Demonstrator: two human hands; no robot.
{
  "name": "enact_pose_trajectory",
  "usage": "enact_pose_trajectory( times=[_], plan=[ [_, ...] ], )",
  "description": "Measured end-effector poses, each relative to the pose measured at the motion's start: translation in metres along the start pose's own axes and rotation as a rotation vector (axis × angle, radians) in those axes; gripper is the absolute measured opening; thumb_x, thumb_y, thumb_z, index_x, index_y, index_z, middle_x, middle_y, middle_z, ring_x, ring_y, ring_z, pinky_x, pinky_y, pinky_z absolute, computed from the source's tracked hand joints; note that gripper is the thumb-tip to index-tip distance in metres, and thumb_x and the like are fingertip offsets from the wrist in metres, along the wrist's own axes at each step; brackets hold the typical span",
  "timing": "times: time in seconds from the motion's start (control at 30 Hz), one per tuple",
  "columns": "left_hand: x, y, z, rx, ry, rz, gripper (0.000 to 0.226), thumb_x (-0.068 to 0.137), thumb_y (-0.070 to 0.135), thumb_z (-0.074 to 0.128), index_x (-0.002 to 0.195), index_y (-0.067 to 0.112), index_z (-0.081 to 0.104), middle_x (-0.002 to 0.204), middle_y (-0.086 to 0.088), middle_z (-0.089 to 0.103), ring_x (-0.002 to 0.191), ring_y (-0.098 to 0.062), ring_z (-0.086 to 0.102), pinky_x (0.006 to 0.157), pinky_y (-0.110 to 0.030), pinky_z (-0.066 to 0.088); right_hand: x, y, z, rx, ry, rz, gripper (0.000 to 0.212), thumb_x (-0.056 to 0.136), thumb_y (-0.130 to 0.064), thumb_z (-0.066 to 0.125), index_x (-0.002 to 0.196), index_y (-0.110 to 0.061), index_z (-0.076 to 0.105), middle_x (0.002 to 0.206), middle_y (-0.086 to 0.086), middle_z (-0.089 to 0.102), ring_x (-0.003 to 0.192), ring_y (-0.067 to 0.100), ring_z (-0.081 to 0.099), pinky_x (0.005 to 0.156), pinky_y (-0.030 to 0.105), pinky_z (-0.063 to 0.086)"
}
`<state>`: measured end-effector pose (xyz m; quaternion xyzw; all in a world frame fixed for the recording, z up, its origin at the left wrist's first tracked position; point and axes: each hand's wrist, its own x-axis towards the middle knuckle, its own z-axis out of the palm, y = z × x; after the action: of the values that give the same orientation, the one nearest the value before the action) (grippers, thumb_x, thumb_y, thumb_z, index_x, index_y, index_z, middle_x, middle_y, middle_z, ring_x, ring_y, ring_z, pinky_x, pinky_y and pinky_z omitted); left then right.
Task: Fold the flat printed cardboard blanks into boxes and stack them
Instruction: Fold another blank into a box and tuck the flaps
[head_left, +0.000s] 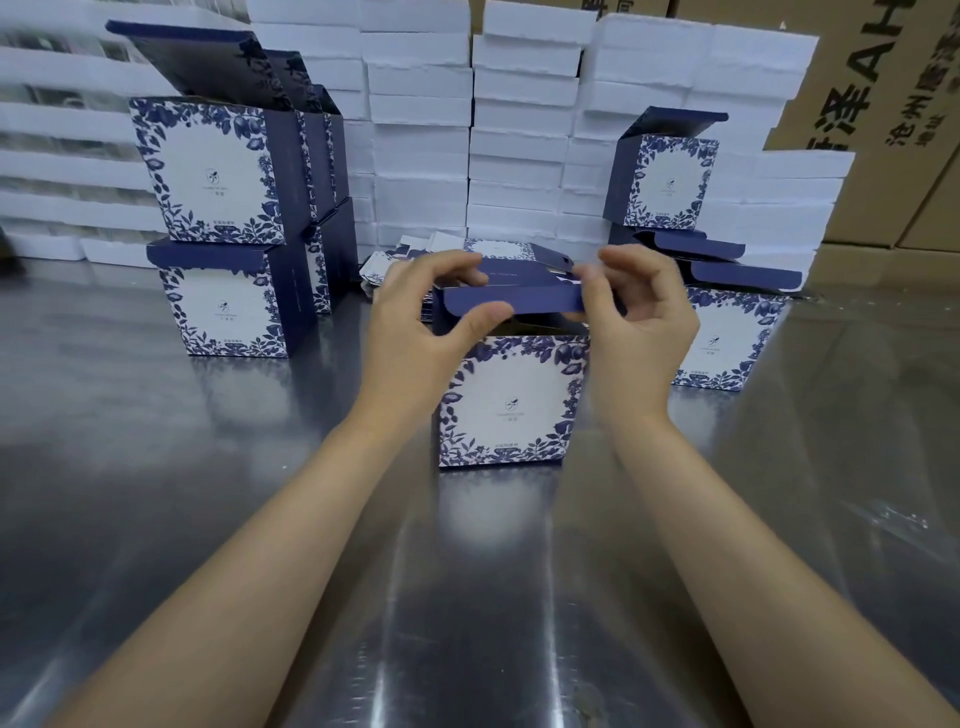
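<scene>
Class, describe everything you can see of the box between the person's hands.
The box is printed cardboard: a white front framed by dark blue leaves, a small logo at centre. It stands upright on the shiny metal table, top not yet closed. The left hand and right hand pinch the ends of its plain dark blue lid flap.

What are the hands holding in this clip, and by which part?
The printed box on the steel table, by its dark blue lid flap: left hand pinches the flap's left end, right hand its right end.
</scene>
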<state>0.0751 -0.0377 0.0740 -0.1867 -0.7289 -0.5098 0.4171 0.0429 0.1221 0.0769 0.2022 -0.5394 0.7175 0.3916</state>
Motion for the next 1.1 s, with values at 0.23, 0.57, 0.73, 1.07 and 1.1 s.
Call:
enact_pose_trajectory(
  times=[0.23,0.57,0.73,1.07,1.1],
  plan=[
    [-0.007,-0.014,0.005,0.069,-0.057,0.066,0.01,0.086,0.029,0.066,0.081,0.021,0.069,0.087,0.008,0.067,0.091,-0.008,0.056,0.09,-0.044,0.044,0.001,0.007,-0.006,-0.339,0.026,-0.186,0.03,0.075,0.008,0.056,0.08,-0.02,0.066,0.094,-0.007,0.061,0.086,0.014,0.058,0.07,0.024,0.044],
    [-0.005,-0.03,0.005,0.192,-0.124,0.056,0.015,0.096,0.017,0.059,0.102,0.012,0.072,0.106,0.007,0.064,0.109,-0.012,0.051,0.1,-0.023,0.037,-0.007,0.031,-0.019,-0.533,-0.425,-0.233,0.014,0.089,-0.011,0.062,0.098,-0.005,0.071,0.101,0.002,0.066,0.104,0.02,0.058,0.094,0.043,0.045],
    [-0.013,-0.032,0.011,0.141,-0.16,-0.058,0.029,0.101,0.013,0.048,0.128,0.01,0.059,0.144,0.003,0.043,0.136,-0.01,0.037,0.109,-0.026,0.035,-0.017,0.033,-0.012,-0.553,-0.464,-0.194,0.022,0.091,-0.009,0.064,0.112,-0.005,0.068,0.117,0.007,0.062,0.117,0.022,0.053,0.105,0.036,0.04],
    [-0.016,-0.027,0.015,0.186,-0.178,-0.086,0.026,0.102,0.011,0.045,0.121,0.006,0.062,0.136,-0.006,0.044,0.135,-0.017,0.036,0.112,-0.037,0.032,-0.021,0.035,-0.012,-0.448,-0.277,-0.128,0.031,0.089,-0.004,0.065,0.12,-0.003,0.06,0.129,0.004,0.055,0.12,0.003,0.049,0.086,0.023,0.05],
    [-0.015,-0.027,0.015,0.19,-0.172,-0.084,0.025,0.101,0.009,0.046,0.12,0.006,0.062,0.132,-0.006,0.046,0.134,-0.017,0.037,0.112,-0.034,0.032,-0.021,0.036,-0.012,-0.449,-0.277,-0.131,0.027,0.089,-0.004,0.064,0.116,-0.003,0.062,0.127,0.003,0.056,0.118,0.002,0.05,0.085,0.024,0.05]
  ],
)
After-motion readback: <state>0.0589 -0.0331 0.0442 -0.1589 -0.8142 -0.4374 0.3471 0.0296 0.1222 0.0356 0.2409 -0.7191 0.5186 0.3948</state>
